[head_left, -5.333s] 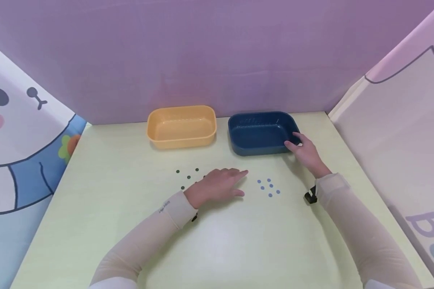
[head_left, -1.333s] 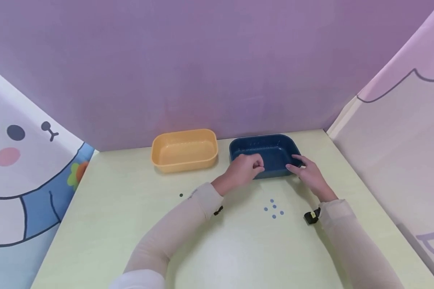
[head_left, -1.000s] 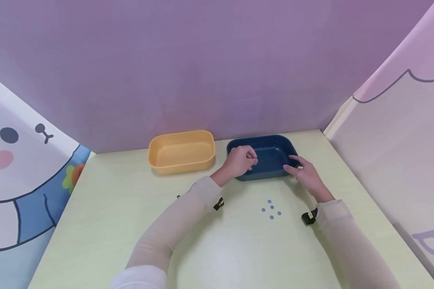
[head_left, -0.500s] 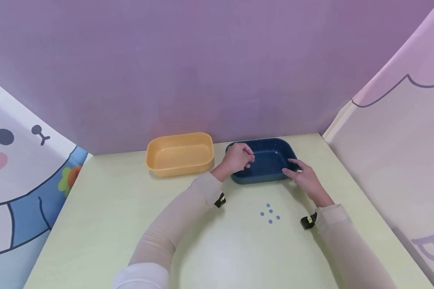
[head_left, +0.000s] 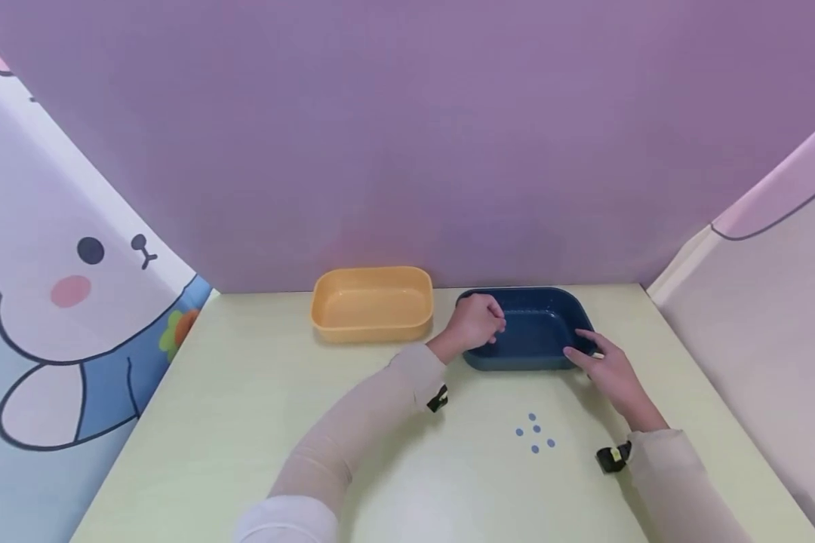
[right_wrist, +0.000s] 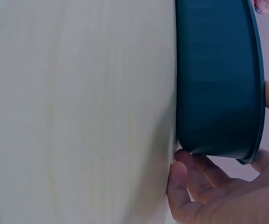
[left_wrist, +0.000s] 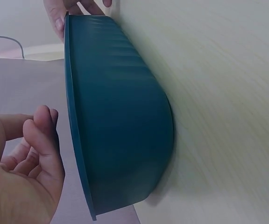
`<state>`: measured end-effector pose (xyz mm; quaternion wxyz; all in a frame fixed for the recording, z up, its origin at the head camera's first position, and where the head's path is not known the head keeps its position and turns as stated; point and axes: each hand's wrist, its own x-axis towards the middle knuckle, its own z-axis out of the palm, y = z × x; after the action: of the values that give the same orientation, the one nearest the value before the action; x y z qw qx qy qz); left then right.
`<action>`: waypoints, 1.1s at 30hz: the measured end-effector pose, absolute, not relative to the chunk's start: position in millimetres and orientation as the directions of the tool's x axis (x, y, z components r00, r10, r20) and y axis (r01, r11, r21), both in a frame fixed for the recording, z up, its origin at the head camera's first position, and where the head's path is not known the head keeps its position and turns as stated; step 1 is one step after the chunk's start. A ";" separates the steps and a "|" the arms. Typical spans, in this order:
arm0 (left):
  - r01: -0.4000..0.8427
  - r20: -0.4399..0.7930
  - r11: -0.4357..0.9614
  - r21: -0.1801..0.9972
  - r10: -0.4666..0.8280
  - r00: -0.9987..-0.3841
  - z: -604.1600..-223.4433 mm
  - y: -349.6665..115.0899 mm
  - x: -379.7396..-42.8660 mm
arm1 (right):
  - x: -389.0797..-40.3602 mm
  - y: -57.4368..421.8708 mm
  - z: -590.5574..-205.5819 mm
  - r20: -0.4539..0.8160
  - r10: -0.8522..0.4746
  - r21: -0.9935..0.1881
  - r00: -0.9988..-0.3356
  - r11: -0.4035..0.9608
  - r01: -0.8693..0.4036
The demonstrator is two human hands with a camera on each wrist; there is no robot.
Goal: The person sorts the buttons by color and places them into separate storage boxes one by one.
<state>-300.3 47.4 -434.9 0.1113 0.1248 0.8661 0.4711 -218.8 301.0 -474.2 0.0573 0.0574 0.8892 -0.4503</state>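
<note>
My left hand (head_left: 474, 323) hovers over the left part of a dark blue plastic container (head_left: 533, 360), thumb and fingertips pinched together. In the left wrist view my left hand (left_wrist: 27, 163) is beside the container's rim, with its fingertips partly hiding one another. A tiny blue bit (right_wrist: 257, 9) shows at those fingertips in the right wrist view, apparently a small blue disc. My right hand (head_left: 607, 369) grips the container's near right corner, some fingers against the outer wall (right_wrist: 214, 93). Several small blue discs (head_left: 536, 429) lie on the table in front.
A yellow container (head_left: 372, 333) of similar shape stands left of the blue one. Behind both rises a purple backdrop (head_left: 394, 151); printed panels flank the light table (head_left: 231, 407). My left sleeve (head_left: 353, 430) covers the table spot where green discs lay earlier.
From reaching over the table, my left hand has come over the blue container and closed to a pinch. One blue disc has left the table group. My right hand keeps its grip; the head view shifted.
</note>
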 end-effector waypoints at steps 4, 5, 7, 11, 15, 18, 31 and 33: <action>0.099 -0.097 0.571 0.815 0.304 -0.948 -436.5 54.3 -295.3 | -212.2 305.9 -477.3 -0.155 0.051 -0.798 -0.987 0.583 0.156; 0.098 -0.101 0.581 0.808 0.301 -0.948 -436.5 54.8 -294.7 | -211.5 306.1 -477.7 -0.155 0.050 -0.798 -0.987 0.582 0.155; 0.098 -0.109 0.595 0.798 0.301 -0.947 -436.2 55.3 -293.8 | -210.6 306.2 -478.2 -0.154 0.049 -0.801 -0.987 0.578 0.154; 0.098 -0.116 0.601 0.793 0.307 -0.945 -435.6 55.5 -292.9 | -210.2 306.0 -478.1 -0.151 0.044 -0.803 -0.988 0.577 0.148; 0.073 -0.136 0.597 0.799 0.298 -0.945 -436.5 56.3 -293.2 | -210.8 305.7 -478.0 -0.153 0.039 -0.802 -0.987 0.578 0.147; 0.045 -0.155 0.592 0.804 0.282 -0.947 -437.2 57.0 -294.0 | -211.1 305.6 -478.0 -0.153 0.036 -0.802 -0.988 0.579 0.145; 0.068 -0.132 0.595 0.801 0.286 -0.949 -431.7 55.7 -295.1 | -214.3 306.5 -474.2 -0.132 0.023 -0.803 -0.991 0.583 0.120; 0.078 -0.126 0.596 0.799 0.293 -0.948 -431.0 55.2 -294.9 | -214.9 306.4 -473.1 -0.130 0.020 -0.805 -0.991 0.581 0.118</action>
<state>-294.9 55.2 -431.0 0.1228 0.1048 0.8849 0.4369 -214.9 306.4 -473.1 0.0534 0.0388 0.8875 -0.4560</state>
